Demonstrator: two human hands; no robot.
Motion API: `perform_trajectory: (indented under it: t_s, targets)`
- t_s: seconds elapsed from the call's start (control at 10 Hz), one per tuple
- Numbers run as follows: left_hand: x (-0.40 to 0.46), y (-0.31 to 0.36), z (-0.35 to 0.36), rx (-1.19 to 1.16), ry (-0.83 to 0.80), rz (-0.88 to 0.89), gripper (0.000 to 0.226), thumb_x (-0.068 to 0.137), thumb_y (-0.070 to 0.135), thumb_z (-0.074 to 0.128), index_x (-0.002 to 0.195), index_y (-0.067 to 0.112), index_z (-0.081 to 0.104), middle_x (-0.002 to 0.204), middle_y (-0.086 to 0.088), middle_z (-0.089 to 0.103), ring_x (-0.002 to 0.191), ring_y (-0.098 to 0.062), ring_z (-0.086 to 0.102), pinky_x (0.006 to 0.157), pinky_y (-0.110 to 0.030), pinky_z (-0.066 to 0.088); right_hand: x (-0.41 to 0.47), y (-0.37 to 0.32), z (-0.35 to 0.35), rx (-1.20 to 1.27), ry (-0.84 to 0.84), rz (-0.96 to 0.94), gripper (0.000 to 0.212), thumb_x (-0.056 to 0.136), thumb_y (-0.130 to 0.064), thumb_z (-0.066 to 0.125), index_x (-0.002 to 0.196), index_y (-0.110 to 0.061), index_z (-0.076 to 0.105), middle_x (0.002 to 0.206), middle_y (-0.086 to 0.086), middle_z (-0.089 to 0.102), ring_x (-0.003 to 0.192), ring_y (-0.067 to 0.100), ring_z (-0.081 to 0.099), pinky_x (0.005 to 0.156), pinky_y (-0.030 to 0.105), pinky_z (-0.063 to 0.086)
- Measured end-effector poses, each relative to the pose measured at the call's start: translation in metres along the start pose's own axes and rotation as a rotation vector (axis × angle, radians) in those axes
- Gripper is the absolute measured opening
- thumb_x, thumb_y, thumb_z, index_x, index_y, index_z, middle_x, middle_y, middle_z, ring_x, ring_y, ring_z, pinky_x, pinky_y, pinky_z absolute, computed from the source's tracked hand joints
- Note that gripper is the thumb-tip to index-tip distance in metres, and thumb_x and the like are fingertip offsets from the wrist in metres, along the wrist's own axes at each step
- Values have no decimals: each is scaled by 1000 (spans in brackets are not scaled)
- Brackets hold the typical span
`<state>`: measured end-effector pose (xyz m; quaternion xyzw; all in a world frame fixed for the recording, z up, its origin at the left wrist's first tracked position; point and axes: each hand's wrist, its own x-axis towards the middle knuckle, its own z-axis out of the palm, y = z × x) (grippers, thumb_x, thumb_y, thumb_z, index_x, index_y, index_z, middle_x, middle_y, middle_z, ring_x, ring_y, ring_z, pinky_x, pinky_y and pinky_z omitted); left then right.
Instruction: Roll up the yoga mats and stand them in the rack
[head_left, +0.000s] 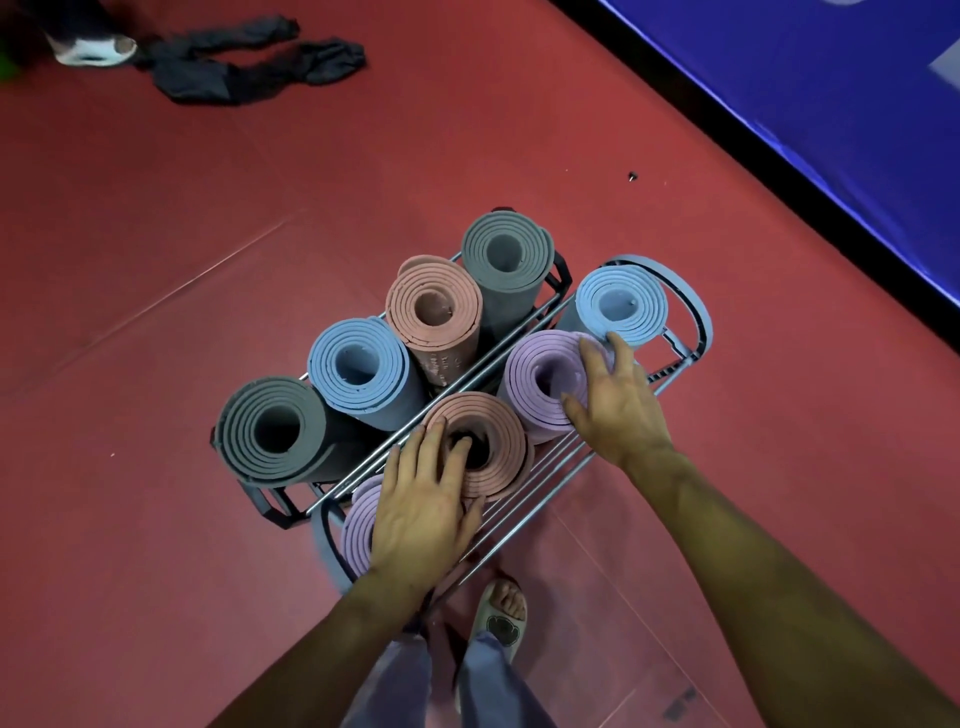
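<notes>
A metal wire rack (524, 512) stands on the red floor with several rolled yoga mats upright in two rows. The far row holds a grey mat (270, 431), a blue mat (358, 366), a pink mat (434, 309) and a grey mat (506, 252). In the near row stand a purple mat (358, 530), a pink mat (498, 457), a purple mat (540, 371) and a light blue mat (621, 304). My left hand (423, 512) lies flat on top of the near pink mat, fingertips at its hollow core. My right hand (613, 402) rests with straight fingers on the near purple mat's top.
Dark clothing (249, 57) lies on the floor at the far left, beside another person's sandalled foot (96, 49). A blue padded wall (831, 104) with a black base runs along the right. My own sandalled foot (501, 616) stands just before the rack.
</notes>
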<state>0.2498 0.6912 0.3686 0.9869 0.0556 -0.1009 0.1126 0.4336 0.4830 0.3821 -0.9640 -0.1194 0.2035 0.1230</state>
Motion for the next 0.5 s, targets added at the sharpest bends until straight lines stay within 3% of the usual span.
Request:
perform_trajectory:
  t_s: [0.2,0.3,0.5]
  targets:
    - [-6,-4,-18,-47,1,-44,66,101,59,47,155,23,41,162,-8,39,149,-31,33,125,-50,28,-26,-9,-1,-35,55,-55,70,96,-43,66,156,-18,37,164,17,25,135,44,41,112,57,41]
    - [-13,-5,-32,-90,-24,-55,65,101,60,47,154,23,43,156,-5,44,143,-29,39,122,-45,33,-47,-20,-4,-41,17,-49,71,97,-42,65,158,-19,34,164,20,27,140,44,38,117,55,37]
    - [-35,-7,-57,-130,-79,18,66,98,63,46,148,20,51,147,-4,52,134,-29,48,114,-44,41,-111,-44,-7,-21,38,-75,66,98,-42,62,155,-18,40,158,16,36,141,41,39,118,51,36]
